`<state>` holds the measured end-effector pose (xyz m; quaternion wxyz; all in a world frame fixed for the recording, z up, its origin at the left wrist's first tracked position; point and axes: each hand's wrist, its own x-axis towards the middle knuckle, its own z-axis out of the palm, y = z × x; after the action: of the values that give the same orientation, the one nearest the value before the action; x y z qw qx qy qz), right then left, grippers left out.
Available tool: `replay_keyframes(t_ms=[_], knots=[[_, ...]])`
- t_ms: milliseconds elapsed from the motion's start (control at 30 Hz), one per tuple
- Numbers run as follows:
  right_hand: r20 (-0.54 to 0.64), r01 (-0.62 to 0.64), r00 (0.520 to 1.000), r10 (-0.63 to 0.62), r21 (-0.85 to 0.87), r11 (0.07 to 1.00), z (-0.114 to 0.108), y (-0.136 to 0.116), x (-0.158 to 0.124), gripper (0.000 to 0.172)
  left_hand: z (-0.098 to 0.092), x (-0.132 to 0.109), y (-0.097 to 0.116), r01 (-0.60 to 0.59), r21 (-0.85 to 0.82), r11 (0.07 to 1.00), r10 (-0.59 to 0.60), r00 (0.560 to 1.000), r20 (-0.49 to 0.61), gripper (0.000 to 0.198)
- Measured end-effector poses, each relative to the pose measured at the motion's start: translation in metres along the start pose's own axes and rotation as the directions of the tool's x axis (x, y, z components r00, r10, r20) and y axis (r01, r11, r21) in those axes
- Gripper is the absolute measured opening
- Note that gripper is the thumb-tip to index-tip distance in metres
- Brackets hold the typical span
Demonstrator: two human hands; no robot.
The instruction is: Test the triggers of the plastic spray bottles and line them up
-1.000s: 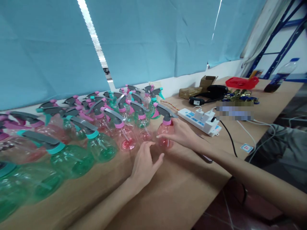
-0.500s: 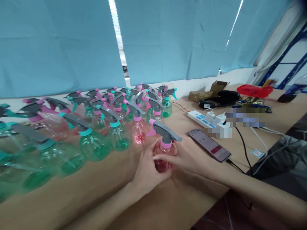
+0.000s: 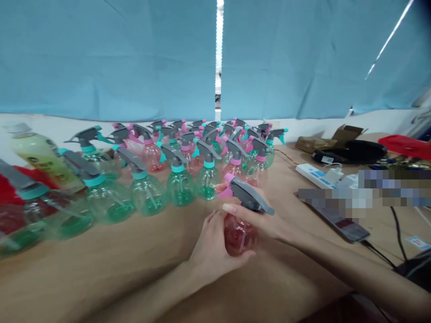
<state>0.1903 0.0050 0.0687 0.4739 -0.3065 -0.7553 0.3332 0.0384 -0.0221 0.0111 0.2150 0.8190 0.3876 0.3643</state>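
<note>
- Your hands meet on one pink spray bottle (image 3: 241,237), front of the table (image 3: 67,269); clock below centred on it, 12 straight away from you.
- Your left hand (image 3: 209,255) cups its lower body from 8 o'clock, gripping: fingers along the far left side, thumb across the near side at 5.
- Your right hand (image 3: 259,220) comes in from 4 and closes around the upper body, under the sprayer head (image 3: 247,194); the foremost digit lies across the front of the neck.
- Pink nozzle (image 3: 230,176) points to about 11; grey lever tail runs to 4. Bottle's base mostly hidden by your left hand; cannot tell whether it touches the table.
- Nearest green bottle (image 3: 209,181), teal collar, stands upright at 11, apart from yours. Its row curves round toward 9, nearest you at the left edge.
- Pink-collared bottle (image 3: 235,165) just past yours at 12; more, pink and teal tops mixed, crowd behind between 11 and 12.
- Large pale-yellow bottle (image 3: 45,154) leans at 10.
- Phone (image 3: 340,222), cable plugged in, at 3, part masked by blurred blocks.
- White power strip (image 3: 311,174) at 2; taped brown packet (image 3: 314,144) beyond, between 1 and 2.
- Blue cloth (image 3: 161,63) hangs across 12.
</note>
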Motion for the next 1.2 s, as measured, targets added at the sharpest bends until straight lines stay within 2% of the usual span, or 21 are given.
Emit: replay_keyframes(t_ms=[133,200,300,400,567,667,867,1200], knots=[[-0.001,0.003,1.0,-0.003,0.163,0.987,0.014,-0.001,0.006,0.024,-0.01,-0.01,-0.005,0.029,0.084,0.996,-0.029,1.0,-0.004,0.079],[0.018,0.012,1.0,-0.016,0.183,0.983,0.019,-0.002,0.009,0.02,-0.014,-0.013,-0.008,0.028,0.096,0.995,-0.028,1.0,0.0,0.081],[0.022,0.017,1.0,-0.02,0.126,0.992,0.021,-0.002,0.013,0.013,-0.019,-0.015,-0.012,0.008,0.121,0.993,-0.011,1.0,0.023,0.089],[0.021,0.036,0.999,-0.037,0.077,0.996,0.017,0.0,0.016,0.015,-0.025,-0.019,-0.019,-0.032,0.192,0.981,0.014,0.996,0.093,0.092],[-0.014,0.03,0.999,-0.031,-0.005,1.0,0.007,0.008,0.024,0.021,-0.028,-0.03,-0.033,-0.062,0.443,0.895,-0.006,0.988,0.152,0.075],[-0.032,0.028,0.999,-0.028,-0.004,1.0,0.003,0.014,0.03,0.026,-0.027,-0.033,-0.037,-0.075,0.538,0.839,-0.021,0.985,0.17,0.071],[-0.014,0.027,1.0,-0.027,-0.008,1.0,-0.001,0.02,0.035,0.037,-0.026,-0.032,-0.037,-0.111,0.591,0.799,-0.006,0.981,0.193,0.067],[0.047,0.039,0.998,-0.038,-0.017,0.999,-0.005,0.014,0.036,0.036,-0.026,-0.032,-0.039,-0.118,0.583,0.804,0.014,0.984,0.179,0.064]])
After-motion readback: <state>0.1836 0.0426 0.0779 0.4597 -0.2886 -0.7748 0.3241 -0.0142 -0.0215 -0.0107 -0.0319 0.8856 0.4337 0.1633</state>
